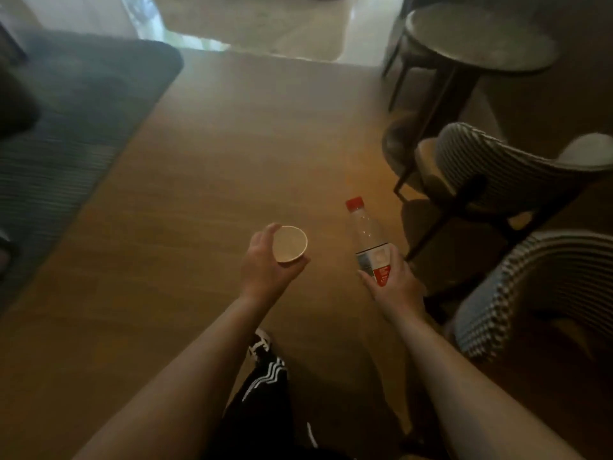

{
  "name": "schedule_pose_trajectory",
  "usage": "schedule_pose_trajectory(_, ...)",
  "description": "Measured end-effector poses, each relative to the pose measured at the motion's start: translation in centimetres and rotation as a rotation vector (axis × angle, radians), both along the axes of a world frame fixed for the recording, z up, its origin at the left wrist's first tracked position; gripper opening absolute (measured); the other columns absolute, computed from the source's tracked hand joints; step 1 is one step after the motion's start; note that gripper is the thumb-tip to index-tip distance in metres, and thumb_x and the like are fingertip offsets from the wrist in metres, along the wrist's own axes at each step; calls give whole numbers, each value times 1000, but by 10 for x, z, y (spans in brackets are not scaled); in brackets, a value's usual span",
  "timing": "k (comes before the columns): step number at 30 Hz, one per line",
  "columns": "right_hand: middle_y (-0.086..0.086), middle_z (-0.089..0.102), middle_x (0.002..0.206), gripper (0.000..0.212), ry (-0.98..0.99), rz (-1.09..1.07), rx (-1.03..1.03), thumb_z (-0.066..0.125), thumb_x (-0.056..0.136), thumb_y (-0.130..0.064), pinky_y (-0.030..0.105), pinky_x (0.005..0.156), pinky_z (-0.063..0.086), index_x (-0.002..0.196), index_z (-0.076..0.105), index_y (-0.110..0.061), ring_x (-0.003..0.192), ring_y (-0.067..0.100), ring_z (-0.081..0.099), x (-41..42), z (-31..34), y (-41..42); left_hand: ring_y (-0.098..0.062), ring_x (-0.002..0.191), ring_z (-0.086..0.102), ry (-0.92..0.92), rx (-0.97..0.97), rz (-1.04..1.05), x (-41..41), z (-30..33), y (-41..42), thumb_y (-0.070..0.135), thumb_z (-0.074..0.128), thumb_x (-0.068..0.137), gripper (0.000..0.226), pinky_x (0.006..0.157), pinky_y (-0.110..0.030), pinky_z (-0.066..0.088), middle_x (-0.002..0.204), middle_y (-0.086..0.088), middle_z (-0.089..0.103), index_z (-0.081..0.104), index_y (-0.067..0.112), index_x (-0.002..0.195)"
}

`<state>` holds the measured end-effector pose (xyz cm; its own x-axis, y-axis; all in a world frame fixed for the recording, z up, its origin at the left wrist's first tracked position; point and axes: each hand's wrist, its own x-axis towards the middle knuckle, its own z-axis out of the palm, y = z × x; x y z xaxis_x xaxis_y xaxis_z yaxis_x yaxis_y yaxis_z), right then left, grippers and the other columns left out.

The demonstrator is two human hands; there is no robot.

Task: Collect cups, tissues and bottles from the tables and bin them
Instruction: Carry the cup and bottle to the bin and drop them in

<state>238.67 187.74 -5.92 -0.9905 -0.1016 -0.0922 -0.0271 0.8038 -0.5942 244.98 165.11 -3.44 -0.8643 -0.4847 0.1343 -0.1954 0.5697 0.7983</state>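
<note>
Left hand point(265, 260): we curl our fingers round the paper cup point(290, 244)
Right hand point(394, 277): we grip the bottle point(370, 240)
Floor point(248, 144): open toward 12 o'clock
Chairs point(504, 180): at 3 o'clock

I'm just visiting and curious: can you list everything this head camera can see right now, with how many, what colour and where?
paper cup: one, pale cream, held in the left hand above the floor
plastic bottle: one, clear with a red cap and a red and white label, held in the right hand
round table: one, grey top on dark legs, upper right
chairs: two, black and white woven pattern, right side
rug: one, dark grey-blue, left side
floor: wooden, brown, centre
trouser leg: one, black with white stripes, bottom centre
shoe: one, black and white, by the trouser leg
left hand: grips the cup from the side
right hand: grips the bottle's lower part
</note>
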Motion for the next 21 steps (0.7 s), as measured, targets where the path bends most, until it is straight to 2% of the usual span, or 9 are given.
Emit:
schedule_pose_trajectory(1,8,46,137,81,-1,31,-7,63,83,-51,33,82,37,146,20,-26,114,27,51,-25,0,-31,-20,105,52,-6,15,24,-19,0,-28,38,85,63,76,86,-40,48,119,-6,54,51,16,128)
schedule_pose_trajectory(3,7,49,133,80,-9,78,-23,64,82,-50,33,79,46,146,21,-26,107,25,55,-73,6,-90,-24,108,52,-21,26,63,-55,4,-85,36,86,63,77,89,-42,47,121,-7,53,51,15,128)
schedule_pose_trajectory(5,6,50,132,80,-11,110,-9,64,82,-51,39,79,53,145,21,-26,104,24,56,-116,14,-144,-24,109,52,-27,6,93,-88,10,-136,37,86,63,78,90,-41,47,122,-7,53,50,15,129)
schedule_pose_trajectory(10,6,52,129,80,-3,227,-13,63,81,-54,50,82,54,144,22,-27,103,26,58,-212,29,-261,-24,107,54,-23,-19,223,-161,22,-243,42,84,63,78,87,-42,48,121,-5,54,50,17,129)
schedule_pose_trajectory(17,3,56,111,76,31,319,-15,61,79,-57,41,68,55,140,27,-28,85,20,57,-357,20,-397,-22,101,54,-18,-57,336,-280,7,-361,47,82,63,78,80,-38,50,117,-4,54,50,18,129)
schedule_pose_trajectory(21,2,55,110,75,35,390,-40,64,79,-55,43,72,54,139,28,-30,89,22,57,-475,8,-480,-15,94,50,0,-81,406,-385,-5,-435,48,81,64,78,74,-29,44,116,-2,54,49,20,129)
